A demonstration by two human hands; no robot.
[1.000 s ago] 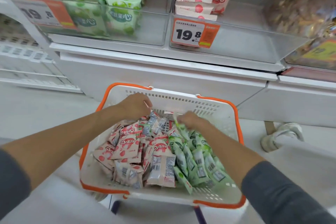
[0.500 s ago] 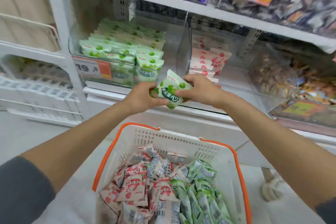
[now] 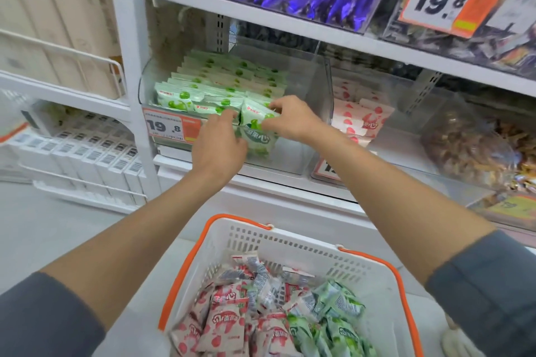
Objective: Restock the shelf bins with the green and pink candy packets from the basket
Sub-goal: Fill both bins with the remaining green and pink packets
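A green packet (image 3: 256, 129) is held by both the left hand (image 3: 220, 148) and right hand (image 3: 293, 122) at the front of the well-filled green bin (image 3: 307, 87), while the pink bin (image 3: 412, 136) is judged thinly stocked and many packets of both colours are left in the basket (image 3: 290, 243).

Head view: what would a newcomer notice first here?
The left hand and right hand grip a green packet at the front of the clear bin on the middle shelf. Below, the orange-rimmed basket holds pink packets on its left, green packets on its right. A bold 19.8 price tag sits top right.
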